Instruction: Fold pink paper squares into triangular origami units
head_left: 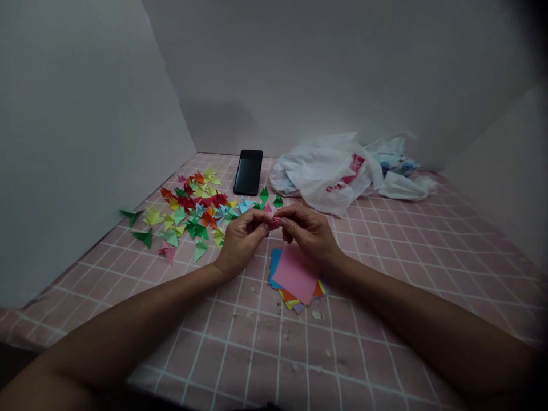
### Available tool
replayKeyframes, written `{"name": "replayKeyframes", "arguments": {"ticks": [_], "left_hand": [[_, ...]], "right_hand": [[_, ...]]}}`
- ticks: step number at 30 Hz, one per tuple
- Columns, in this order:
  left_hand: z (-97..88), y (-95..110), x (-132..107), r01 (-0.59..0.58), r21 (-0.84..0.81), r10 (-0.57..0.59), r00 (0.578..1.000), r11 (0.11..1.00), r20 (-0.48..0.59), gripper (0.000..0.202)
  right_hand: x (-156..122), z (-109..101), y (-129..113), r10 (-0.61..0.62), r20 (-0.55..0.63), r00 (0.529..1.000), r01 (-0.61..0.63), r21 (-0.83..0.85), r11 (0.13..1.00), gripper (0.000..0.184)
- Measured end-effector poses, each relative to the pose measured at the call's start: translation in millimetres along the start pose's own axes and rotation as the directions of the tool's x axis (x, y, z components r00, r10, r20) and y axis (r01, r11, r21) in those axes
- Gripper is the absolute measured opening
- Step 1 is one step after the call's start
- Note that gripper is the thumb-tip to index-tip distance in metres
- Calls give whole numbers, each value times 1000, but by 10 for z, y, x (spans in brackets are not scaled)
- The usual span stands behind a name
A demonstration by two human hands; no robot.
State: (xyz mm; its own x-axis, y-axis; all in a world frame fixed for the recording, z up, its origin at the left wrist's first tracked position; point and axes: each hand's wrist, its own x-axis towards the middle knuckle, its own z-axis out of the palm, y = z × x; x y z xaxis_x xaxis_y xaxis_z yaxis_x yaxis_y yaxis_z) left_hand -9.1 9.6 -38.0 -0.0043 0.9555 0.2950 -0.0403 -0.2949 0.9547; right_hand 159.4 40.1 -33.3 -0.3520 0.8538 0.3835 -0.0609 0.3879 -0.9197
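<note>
**Folded scraps:** small folded paper triangles in green, yellow, red, orange and sky blue [192, 205] lie in a loose heap left of centre, with a few strays towards the left wall.

**Left hand [244, 240]:** curled nearly closed, pinching one side of the pink piece between thumb and fingertips. A tight fingertip pinch suits paper this small.

**Black smartphone [249, 172]:** lies at upper centre on a pink tabletop cover with a white grid [377, 268].

**Pink folded paper piece [274, 224]:** at frame centre between the hands, mostly hidden, so its exact shape is hard to tell.

**Right hand [310, 231]:** also nearly closed, gripping the opposite side, fingertips almost meeting the left's.

**Stack of square coloured paper sheets [295, 274]:** fanned loosely below the right hand, a pink sheet on top.

**White plastic bag with red print [325, 174]:** crumpled at upper right, beside a crumpled white cloth [402, 185].
</note>
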Motion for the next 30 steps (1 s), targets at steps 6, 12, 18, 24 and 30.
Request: {"name": "replayKeyframes", "arguments": {"ticks": [6,12,18,24,30], "left_hand": [[4,9,-12,0,30,-1,1000,1000,11,10],[-12,-4,-14,-36,123,34,999,992,21,10],[-7,-26,-12,-35,84,35,999,996,3,22],[-10,-11,-11,-16,118,14,1000,993,23,12],[-45,-47,9,-136,186,142,990,973,-18,5]], "right_hand": [[21,-19,32,-4,22,1000,4,5,1000,17],[12,-17,34,64,23,998,-66,100,993,23],[32,-12,64,92,-12,996,-90,126,988,16],[34,7,68,37,-22,999,-32,193,981,9],[35,46,39,56,-6,998,-52,285,957,11]]}}
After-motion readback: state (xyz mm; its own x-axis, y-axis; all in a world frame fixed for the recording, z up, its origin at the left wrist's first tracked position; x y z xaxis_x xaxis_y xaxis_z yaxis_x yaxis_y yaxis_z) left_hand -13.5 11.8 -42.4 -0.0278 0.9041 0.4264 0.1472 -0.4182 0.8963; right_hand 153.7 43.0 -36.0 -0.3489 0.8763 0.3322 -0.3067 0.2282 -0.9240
